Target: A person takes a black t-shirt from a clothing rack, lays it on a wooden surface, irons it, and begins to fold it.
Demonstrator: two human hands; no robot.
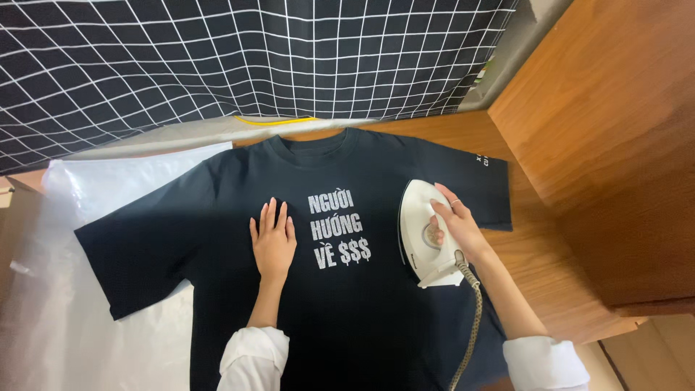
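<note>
A black T-shirt with white printed lettering on the chest lies flat, front up, neck pointing away from me. My left hand rests flat on the shirt just left of the lettering, fingers together and stretched out. My right hand grips the handle of a white iron, which stands sole down on the shirt's chest to the right of the lettering. The iron's braided cord trails back toward me over the shirt.
A clear plastic sheet covers the surface under the shirt's left side. A wooden tabletop shows at the right, with a wooden panel standing beside it. A black cloth with a white grid hangs behind.
</note>
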